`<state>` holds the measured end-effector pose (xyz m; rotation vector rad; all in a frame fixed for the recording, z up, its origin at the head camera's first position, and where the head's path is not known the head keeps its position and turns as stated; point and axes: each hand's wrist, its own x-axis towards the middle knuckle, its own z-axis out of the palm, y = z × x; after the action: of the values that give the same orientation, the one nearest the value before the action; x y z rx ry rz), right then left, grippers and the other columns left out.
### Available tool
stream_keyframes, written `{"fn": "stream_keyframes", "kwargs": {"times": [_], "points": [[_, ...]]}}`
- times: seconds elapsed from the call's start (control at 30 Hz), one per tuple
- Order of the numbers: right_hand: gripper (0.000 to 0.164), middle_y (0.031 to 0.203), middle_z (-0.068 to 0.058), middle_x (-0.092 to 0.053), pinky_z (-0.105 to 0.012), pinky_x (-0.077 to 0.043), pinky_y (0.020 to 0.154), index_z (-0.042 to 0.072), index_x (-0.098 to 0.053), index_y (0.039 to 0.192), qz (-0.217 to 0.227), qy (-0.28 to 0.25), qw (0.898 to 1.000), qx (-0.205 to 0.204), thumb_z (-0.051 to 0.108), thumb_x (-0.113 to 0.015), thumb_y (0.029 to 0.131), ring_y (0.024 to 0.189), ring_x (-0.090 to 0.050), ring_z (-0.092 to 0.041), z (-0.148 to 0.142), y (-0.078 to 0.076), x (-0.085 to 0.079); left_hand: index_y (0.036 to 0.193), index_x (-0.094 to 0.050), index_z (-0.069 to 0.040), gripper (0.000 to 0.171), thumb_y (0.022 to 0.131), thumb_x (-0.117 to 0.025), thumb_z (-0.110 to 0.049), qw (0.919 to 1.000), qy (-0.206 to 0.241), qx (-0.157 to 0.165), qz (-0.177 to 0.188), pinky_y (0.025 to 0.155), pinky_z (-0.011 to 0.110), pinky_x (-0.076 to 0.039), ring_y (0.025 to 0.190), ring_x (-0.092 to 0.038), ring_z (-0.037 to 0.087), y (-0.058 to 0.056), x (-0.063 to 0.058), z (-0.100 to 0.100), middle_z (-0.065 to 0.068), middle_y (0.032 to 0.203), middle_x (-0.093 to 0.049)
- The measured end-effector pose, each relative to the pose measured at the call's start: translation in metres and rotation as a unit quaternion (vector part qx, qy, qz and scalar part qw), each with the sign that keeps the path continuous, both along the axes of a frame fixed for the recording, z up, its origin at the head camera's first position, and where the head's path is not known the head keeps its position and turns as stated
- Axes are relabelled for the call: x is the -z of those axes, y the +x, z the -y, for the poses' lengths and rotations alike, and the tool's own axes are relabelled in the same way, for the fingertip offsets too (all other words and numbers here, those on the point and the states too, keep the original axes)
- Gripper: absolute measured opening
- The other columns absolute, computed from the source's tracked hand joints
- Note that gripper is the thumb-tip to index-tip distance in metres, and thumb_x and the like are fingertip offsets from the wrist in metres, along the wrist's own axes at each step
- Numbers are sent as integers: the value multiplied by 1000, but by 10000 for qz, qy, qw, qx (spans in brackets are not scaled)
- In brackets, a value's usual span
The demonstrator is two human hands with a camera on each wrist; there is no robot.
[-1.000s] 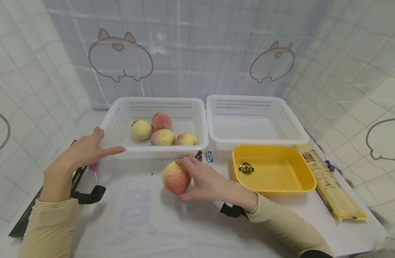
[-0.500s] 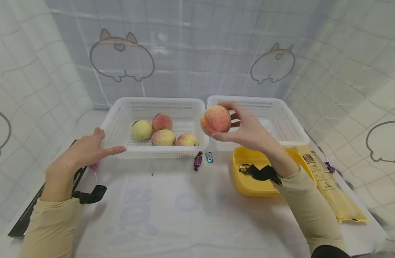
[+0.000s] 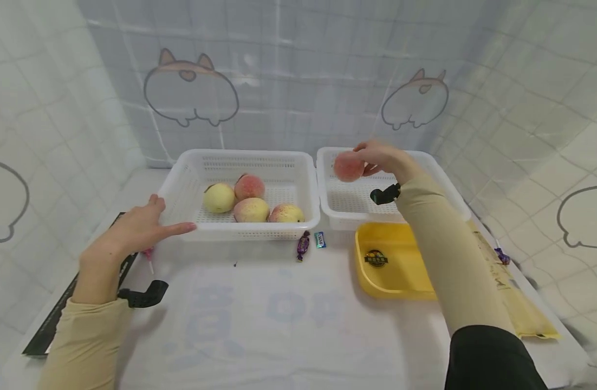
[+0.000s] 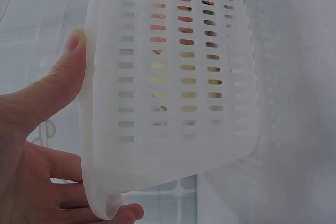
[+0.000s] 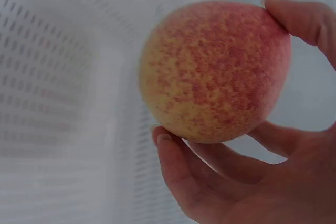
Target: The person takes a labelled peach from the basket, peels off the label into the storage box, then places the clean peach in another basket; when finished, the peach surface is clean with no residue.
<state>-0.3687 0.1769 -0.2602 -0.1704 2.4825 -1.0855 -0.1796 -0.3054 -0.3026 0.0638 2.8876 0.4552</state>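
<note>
My right hand (image 3: pixel 387 156) grips a peach (image 3: pixel 348 167) over the left part of the right white basket (image 3: pixel 348 199). In the right wrist view, the thumb and fingertips press against opposite sides of the red-yellow peach (image 5: pixel 215 72), with the perforated basket wall (image 5: pixel 47 77) behind. At the front left corner of the left white basket (image 3: pixel 240 231), my left hand (image 3: pixel 132 227) rests with thumb and fingers stretched out along the rim. The left wrist view has the thumb (image 4: pixel 63 77) touching that rim. Several fruits, among them a pale yellow one (image 3: pixel 219 198) and a red peach (image 3: pixel 250 187), lie inside.
A yellow tray (image 3: pixel 401 290) stands before the right basket, partly hidden by my right sleeve. Two wrapped candies, one purple (image 3: pixel 303 246) and one blue (image 3: pixel 320 240), lie by the baskets. A yellow packet (image 3: pixel 532 314) is at right, a black strip (image 3: pixel 50 325) at left.
My right hand has lifted the peach from the front middle of the table and carried it right and back over the right basket. The left hand stays at its corner.
</note>
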Motion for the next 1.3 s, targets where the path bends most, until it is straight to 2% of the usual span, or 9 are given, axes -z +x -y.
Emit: {"fn": "stream_keyframes", "kwargs": {"times": [0.13, 0.23, 0.3, 0.5, 0.6, 0.73, 0.9, 1.13, 1.3], "points": [[64, 126, -11, -54, -44, -47, 104, 8, -55, 130, 851, 50, 9963, 92, 52, -71, 88, 111, -59, -31, -13, -25, 31, 151, 6, 16, 130, 84, -53, -79, 10000, 71, -16, 34, 85, 57, -46, 81, -61, 30, 0, 0, -1, 48, 150, -15], [61, 129, -11, -51, -43, -48, 103, 13, -53, 130, 1278, 54, 9917, 120, 52, -71, 87, 110, -58, -31, -14, -29, 46, 150, 5, 18, 129, 86, -55, -76, 10000, 84, 41, -8, 86, 58, -46, 77, -61, 28, 0, 1, -2, 49, 148, -18], [60, 131, -16, -47, -45, -47, 104, 10, -46, 134, 1454, 59, 9893, 72, 48, -66, 92, 110, -58, -35, -10, -20, 46, 150, 4, 19, 128, 86, -55, -75, 9999, 87, 69, -25, 85, 57, -46, 74, -61, 27, 0, 2, -3, 49, 147, -21], [61, 127, -19, -52, -44, -53, 95, 6, -48, 130, 1473, 524, 9859, -592, 55, -58, 94, 109, -61, -37, -19, -35, 66, 149, -1, 21, 126, 87, -56, -75, 9998, -20, 138, -116, 87, 61, -46, 83, -61, 33, -1, 5, -6, 50, 147, -18], [68, 135, -21, -50, -48, -53, 96, 4, -46, 134, 1317, 509, 9874, -721, 58, -57, 94, 116, -57, -39, -22, -38, 68, 149, -1, 20, 126, 87, -55, -75, 9998, -72, 154, -126, 89, 64, -45, 90, -60, 38, -2, 3, -5, 50, 148, -13], [69, 146, -23, -40, -52, -47, 104, 2, -37, 147, 1151, 489, 9893, -756, 50, -53, 100, 128, -47, -42, -17, -23, 54, 150, -4, 20, 124, 87, -54, -75, 9997, -82, 161, -176, 93, 66, -42, 100, -57, 44, -4, 0, -5, 48, 150, -8], [60, 144, -21, -43, -54, -41, 109, 3, -38, 147, 911, 896, 9880, -869, 41, -52, 103, 132, -43, -40, -12, -14, 43, 150, -3, 19, 126, 85, -55, -77, 9999, -34, 105, -111, 92, 67, -42, 102, -55, 45, -5, -1, -6, 47, 151, -7], [59, 153, -18, -40, -54, -39, 110, 5, -40, 148, -362, 1765, 9776, -1085, 38, -54, 101, 131, -46, -38, 19, -8, 16, 151, -3, 18, 127, 85, -54, -78, 9999, -61, 26, -85, 91, 67, -42, 99, -55, 43, -4, 0, -5, 47, 152, -7], [57, 153, -16, -41, -51, -37, 112, 6, -43, 147, -880, 1813, 9689, -1433, 35, -57, 100, 134, -44, -34, 57, 1, -5, 151, -5, 17, 126, 85, -53, -79, 9999, -67, 13, -100, 94, 69, -41, 107, -52, 47, -3, -1, -6, 45, 153, -5]]}}
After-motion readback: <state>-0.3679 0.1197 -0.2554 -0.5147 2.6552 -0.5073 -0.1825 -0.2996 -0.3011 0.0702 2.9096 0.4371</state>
